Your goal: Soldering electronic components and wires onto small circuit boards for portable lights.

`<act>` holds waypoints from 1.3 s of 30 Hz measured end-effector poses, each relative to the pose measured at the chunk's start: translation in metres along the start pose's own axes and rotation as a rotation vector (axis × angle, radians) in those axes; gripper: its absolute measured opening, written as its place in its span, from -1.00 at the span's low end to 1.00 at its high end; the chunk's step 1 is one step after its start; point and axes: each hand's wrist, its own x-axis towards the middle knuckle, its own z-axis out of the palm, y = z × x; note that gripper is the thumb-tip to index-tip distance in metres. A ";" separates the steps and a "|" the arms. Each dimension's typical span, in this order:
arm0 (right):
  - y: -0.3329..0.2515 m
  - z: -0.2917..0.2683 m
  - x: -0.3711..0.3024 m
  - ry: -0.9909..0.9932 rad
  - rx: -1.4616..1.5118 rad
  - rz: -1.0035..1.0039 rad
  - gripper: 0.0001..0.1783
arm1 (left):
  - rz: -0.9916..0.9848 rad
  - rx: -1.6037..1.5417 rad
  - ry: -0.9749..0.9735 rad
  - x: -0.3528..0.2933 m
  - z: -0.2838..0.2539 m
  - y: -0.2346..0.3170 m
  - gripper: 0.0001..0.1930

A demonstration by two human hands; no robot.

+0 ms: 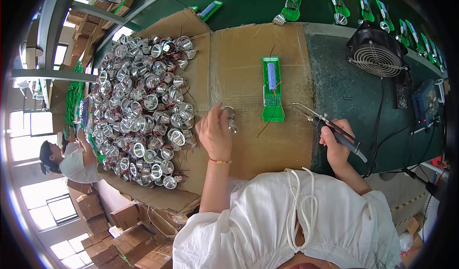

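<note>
My left hand (213, 131) is raised over the cardboard, its fingers bent but apart. Right beside its thumb are two small shiny reflector cups (232, 125), partly hidden by the hand. My right hand (337, 140) grips a black soldering iron (351, 146) with a thin metal feed tube along it. The iron's tip points left, a little short of a green circuit board (274, 113). That board lies lengthwise on the cardboard, with a lilac cylindrical battery cell (272, 76) on its upper half and thin dark wires sticking out at both ends.
A large heap of silver reflector cups (138, 106) with wires fills a cardboard tray (198, 68) at left. A black fan (377, 58) and a blue box-shaped unit (424, 106) stand at right. More green boards (292, 5) line the far side. Another person (76, 161) works at far left.
</note>
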 end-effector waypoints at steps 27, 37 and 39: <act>-0.001 0.014 0.014 -0.147 -0.082 -0.197 -0.83 | 0.004 -0.363 -0.175 -0.005 0.021 0.041 -0.93; 0.004 0.028 0.019 -0.065 -0.120 -0.062 -0.84 | 0.011 -0.213 -0.128 0.006 0.034 0.057 -0.89; 0.004 0.029 0.020 -0.070 -0.104 -0.042 -0.84 | 0.013 -0.227 -0.129 0.007 0.035 0.057 -0.90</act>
